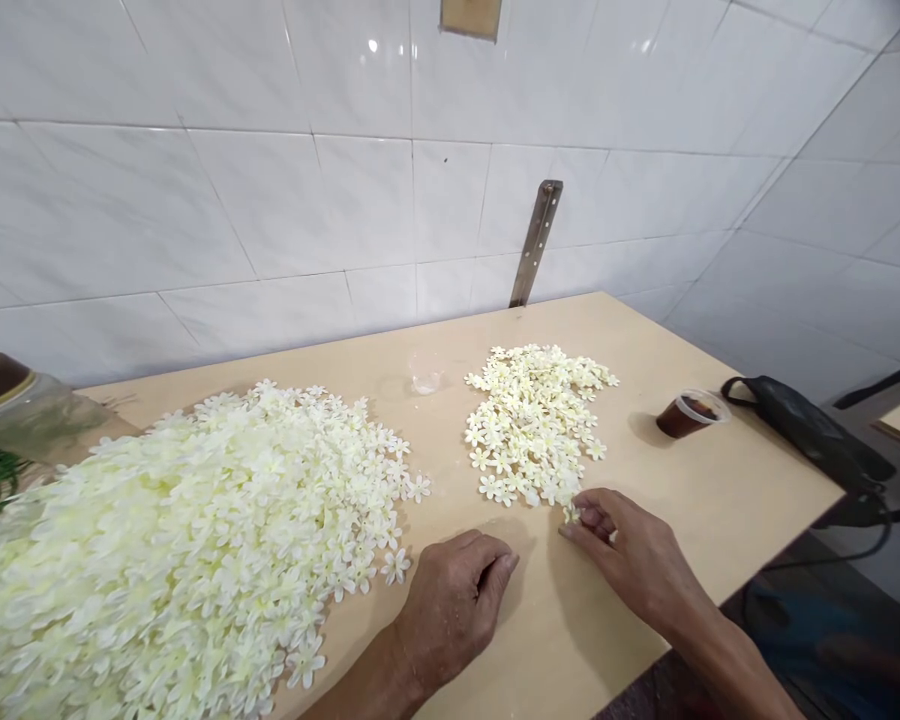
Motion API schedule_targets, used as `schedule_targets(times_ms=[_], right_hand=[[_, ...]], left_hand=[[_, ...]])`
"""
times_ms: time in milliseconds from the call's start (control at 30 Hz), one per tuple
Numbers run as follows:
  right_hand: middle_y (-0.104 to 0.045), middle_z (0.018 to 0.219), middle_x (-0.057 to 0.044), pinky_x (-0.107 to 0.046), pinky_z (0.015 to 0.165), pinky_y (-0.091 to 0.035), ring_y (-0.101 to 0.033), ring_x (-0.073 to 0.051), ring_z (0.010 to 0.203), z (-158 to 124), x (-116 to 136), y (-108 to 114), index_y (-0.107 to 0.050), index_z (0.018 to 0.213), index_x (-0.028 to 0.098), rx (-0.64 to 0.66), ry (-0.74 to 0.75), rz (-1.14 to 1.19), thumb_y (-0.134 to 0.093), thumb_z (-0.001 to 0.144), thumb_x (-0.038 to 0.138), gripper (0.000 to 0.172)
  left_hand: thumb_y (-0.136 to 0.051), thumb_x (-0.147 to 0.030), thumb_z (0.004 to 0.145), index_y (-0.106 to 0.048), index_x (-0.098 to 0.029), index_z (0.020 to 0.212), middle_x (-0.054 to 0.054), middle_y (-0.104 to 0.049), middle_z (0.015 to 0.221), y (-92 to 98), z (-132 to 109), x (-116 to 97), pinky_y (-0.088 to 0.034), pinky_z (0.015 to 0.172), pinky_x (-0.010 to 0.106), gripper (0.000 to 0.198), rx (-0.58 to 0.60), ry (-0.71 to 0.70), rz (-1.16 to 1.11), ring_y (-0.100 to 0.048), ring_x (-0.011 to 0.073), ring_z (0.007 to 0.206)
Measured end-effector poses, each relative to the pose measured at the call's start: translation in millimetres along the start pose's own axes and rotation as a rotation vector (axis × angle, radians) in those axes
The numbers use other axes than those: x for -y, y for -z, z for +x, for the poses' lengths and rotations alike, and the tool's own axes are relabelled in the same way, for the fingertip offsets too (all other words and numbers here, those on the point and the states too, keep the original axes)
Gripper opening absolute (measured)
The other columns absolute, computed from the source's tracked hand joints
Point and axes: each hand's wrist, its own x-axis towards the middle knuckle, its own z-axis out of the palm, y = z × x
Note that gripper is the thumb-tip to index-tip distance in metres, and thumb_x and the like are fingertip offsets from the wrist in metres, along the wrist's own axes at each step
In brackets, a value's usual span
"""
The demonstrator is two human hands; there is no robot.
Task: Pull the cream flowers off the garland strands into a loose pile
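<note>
Poking from right grip [631,548]: flower [571,513]

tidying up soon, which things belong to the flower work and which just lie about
Seems part of the job:
large flower pile
smaller flower pile
flower at the right hand

Probably just lying about:
cup of dark liquid
black bag
</note>
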Motion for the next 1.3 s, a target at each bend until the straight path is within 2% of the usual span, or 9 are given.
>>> schedule_targets(times_ms=[167, 267, 367, 600, 767, 900, 967, 1033, 1300], right_hand=[[-0.066, 0.091, -0.006, -0.032, 0.067, -0.05, -0.062, -0.018, 0.066, 12, 17, -2, -0.061, 0.101, 0.021, -0.142, 0.043, -0.064, -0.058, 0.085, 0.046, 0.03], [-0.066, 0.091, -0.007, -0.031, 0.069, -0.05, -0.064, -0.019, 0.073, 15, 31, -7, -0.064, 0.098, 0.022, -0.085, 0.143, -0.092, -0.055, 0.089, 0.043, 0.025], [-0.066, 0.095, -0.007, -0.031, 0.07, -0.05, -0.065, -0.02, 0.077, 17, 39, -14, -0.064, 0.101, 0.023, 0.003, 0.16, -0.133, -0.054, 0.09, 0.039, 0.022], [-0.065, 0.094, -0.005, -0.032, 0.074, -0.05, -0.064, -0.019, 0.079, 17, 39, -19, -0.064, 0.091, 0.023, 0.016, 0.162, -0.113, -0.051, 0.091, 0.035, 0.018], [-0.065, 0.09, -0.006, -0.032, 0.065, -0.048, -0.058, -0.018, 0.068, 10, 47, -11, -0.065, 0.087, 0.022, 0.057, 0.096, 0.12, -0.055, 0.089, 0.044, 0.024], [-0.056, 0.066, 0.001, -0.025, 0.047, -0.038, -0.045, -0.011, 0.05, 7, 60, -7, -0.065, 0.09, 0.022, 0.275, -0.08, 0.527, -0.062, 0.083, 0.053, 0.032], [-0.053, 0.065, 0.003, -0.022, 0.041, -0.032, -0.037, -0.008, 0.044, 10, 68, -11, -0.064, 0.092, 0.021, 0.383, -0.125, 0.718, -0.064, 0.082, 0.053, 0.035], [-0.055, 0.067, 0.004, -0.02, 0.039, -0.029, -0.035, -0.006, 0.043, 14, 76, -17, -0.064, 0.091, 0.02, 0.431, -0.122, 0.839, -0.067, 0.08, 0.052, 0.034], [-0.062, 0.07, 0.001, -0.02, 0.039, -0.032, -0.042, -0.007, 0.046, 45, 99, -36, -0.063, 0.085, 0.018, 0.497, -0.053, 0.913, -0.072, 0.076, 0.05, 0.035]], left_hand=[[-0.047, -0.023, 0.094, -0.067, -0.018, 0.088, 0.004, -0.068, 0.079, 1.7, 0, 0, -0.045, 0.067, 0.024, 0.021, 0.002, 0.002, 0.011, -0.061, 0.0144, 0.072], [-0.046, -0.023, 0.094, -0.067, -0.018, 0.088, 0.005, -0.068, 0.078, 2.0, -1, 0, -0.045, 0.066, 0.023, 0.022, 0.002, -0.013, 0.022, -0.061, 0.0145, 0.071], [-0.047, -0.023, 0.093, -0.067, -0.018, 0.089, 0.006, -0.068, 0.078, 1.4, 0, 1, -0.045, 0.065, 0.023, 0.022, -0.007, -0.025, 0.026, -0.062, 0.0146, 0.071], [-0.046, -0.023, 0.094, -0.068, -0.017, 0.089, 0.006, -0.068, 0.078, 0.2, -1, 0, -0.045, 0.067, 0.024, 0.023, -0.006, -0.023, 0.018, -0.061, 0.0148, 0.072], [-0.049, -0.028, 0.093, -0.069, -0.016, 0.084, 0.005, -0.066, 0.074, 3.1, 0, -4, -0.046, 0.064, 0.024, 0.025, -0.067, 0.025, -0.096, -0.059, 0.0142, 0.069], [-0.054, -0.04, 0.091, -0.068, -0.016, 0.104, 0.002, -0.063, 0.065, 5.5, 5, -1, -0.045, 0.053, 0.022, 0.03, -0.139, 0.279, -0.463, -0.055, 0.0115, 0.055], [-0.056, -0.044, 0.089, -0.064, -0.014, 0.114, 0.0, -0.062, 0.062, 6.9, 9, 2, -0.047, 0.052, 0.023, 0.04, -0.142, 0.37, -0.672, -0.056, 0.0113, 0.051], [-0.059, -0.046, 0.087, -0.064, -0.012, 0.113, 0.002, -0.063, 0.062, 9.4, 12, 4, -0.05, 0.053, 0.025, 0.044, -0.163, 0.393, -0.79, -0.058, 0.012, 0.051], [-0.07, -0.041, 0.078, -0.07, -0.009, 0.093, 0.002, -0.062, 0.058, 29.9, 21, 6, -0.049, 0.053, 0.024, 0.035, -0.343, 0.409, -0.832, -0.056, 0.011, 0.051]])
